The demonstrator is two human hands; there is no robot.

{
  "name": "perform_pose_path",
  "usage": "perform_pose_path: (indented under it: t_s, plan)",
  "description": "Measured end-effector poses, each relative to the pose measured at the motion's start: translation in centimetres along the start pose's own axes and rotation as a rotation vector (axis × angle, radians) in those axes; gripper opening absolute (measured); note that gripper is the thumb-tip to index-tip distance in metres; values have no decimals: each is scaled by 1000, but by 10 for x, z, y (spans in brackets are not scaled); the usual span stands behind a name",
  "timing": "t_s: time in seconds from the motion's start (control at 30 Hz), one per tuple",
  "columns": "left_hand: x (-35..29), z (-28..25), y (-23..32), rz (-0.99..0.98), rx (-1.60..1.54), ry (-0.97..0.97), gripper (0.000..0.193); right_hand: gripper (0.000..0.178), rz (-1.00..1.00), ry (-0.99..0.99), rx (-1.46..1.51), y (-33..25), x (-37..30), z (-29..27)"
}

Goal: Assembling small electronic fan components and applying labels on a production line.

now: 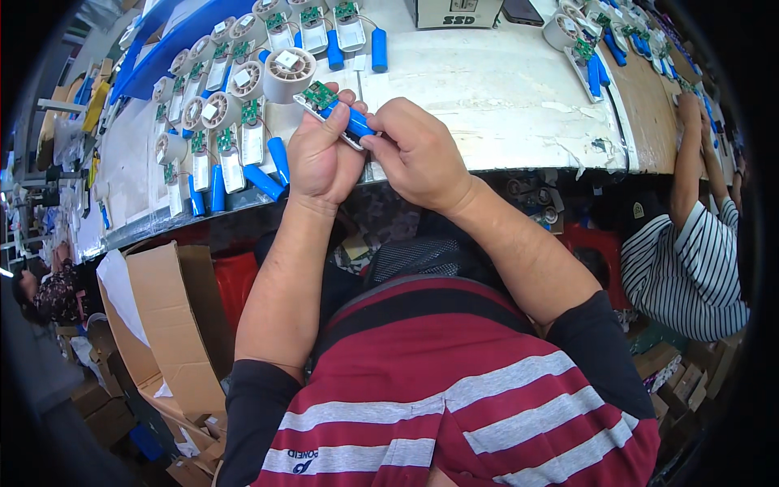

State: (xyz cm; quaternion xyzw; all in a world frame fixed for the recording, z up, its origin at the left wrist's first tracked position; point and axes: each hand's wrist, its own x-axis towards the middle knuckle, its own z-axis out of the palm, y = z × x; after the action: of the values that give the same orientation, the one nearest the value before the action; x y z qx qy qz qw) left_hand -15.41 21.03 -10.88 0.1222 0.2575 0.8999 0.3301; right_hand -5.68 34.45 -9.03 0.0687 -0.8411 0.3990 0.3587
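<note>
My left hand (324,158) is closed round a slim white plastic housing, its thumb lying on top. A green circuit board (318,95) sits at the housing's far end, and a blue cylindrical battery (359,123) lies along it. From the right, my right hand (420,154) pinches the battery's near end with bent fingers and thumb. Its fingertips partly hide that end. Just beyond my left hand stands a round white fan head (290,75). Left of my wrist, loose blue batteries (264,183) hang by wires from similar housings on the table.
Rows of fan parts with circuit boards (230,168) cover the table's left side. A box (457,13) and a phone (522,11) stand at the back. More assemblies (586,69) lie right, near a co-worker in a striped shirt (686,272). An open cardboard box (182,316) stands below left.
</note>
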Motion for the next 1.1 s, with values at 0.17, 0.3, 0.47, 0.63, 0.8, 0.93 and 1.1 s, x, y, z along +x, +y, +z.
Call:
perform_pose_path:
  t_s: [0.17, 0.3, 0.47, 0.63, 0.8, 0.93, 1.1]
  plan:
    - [-2, -5, 3, -13, -29, -11, 37, 10, 415, -106, 278, -12, 2, -2]
    - [-1, -5, 1, 4, -21, -20, 36, 8, 259, -49, 173, -6, 0, 2]
    - [-1, -1, -2, 18, -3, 1, 34, 7, 39, 12, -29, -4, 0, 6]
    - [0, -3, 0, 7, -39, 5, 33, 9, 162, 11, 113, -12, 1, 8]
    - [0, -2, -3, 13, -24, 3, 30, 11, 149, 40, 152, -5, -5, 10]
    - [0, -7, 0, 12, -29, 2, 30, 13, 48, 19, 111, -2, -2, 5]
    - [2, -11, 2, -12, -71, -21, 29, 14, -63, -50, 42, 9, 6, -1]
